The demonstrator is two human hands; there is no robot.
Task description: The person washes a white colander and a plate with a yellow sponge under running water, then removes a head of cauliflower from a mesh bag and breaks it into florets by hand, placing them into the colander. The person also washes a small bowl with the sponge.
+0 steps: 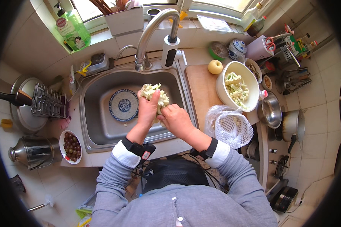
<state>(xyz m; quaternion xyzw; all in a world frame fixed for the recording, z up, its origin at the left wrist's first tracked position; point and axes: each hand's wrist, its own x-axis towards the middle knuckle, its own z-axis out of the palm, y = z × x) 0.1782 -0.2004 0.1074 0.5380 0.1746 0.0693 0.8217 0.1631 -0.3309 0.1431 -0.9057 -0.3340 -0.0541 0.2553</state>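
Note:
Above the steel sink point(102, 124), a piece of cauliflower point(150, 90) is held between my two hands. My left hand point(148, 106) wraps its left side, thumb pointing up. Fingers curled, my right hand point(176, 117) grips its lower right part; the fingertips are partly hidden. A blue-and-white plate point(124, 105) lies on the sink bottom, left of the hands. To the right, a white bowl point(219, 85) contains cauliflower florets point(237, 90) and sits partly over a wooden cutting board point(199, 85).
A curved faucet point(156, 22) rises behind the sink. Right of it are a yellow-skinned round fruit point(215, 67), a plastic bag with white foam netting point(233, 129) and a steel bowl point(270, 110). Grapes in a white bowl point(62, 146) and a knife rack point(49, 100) stand left.

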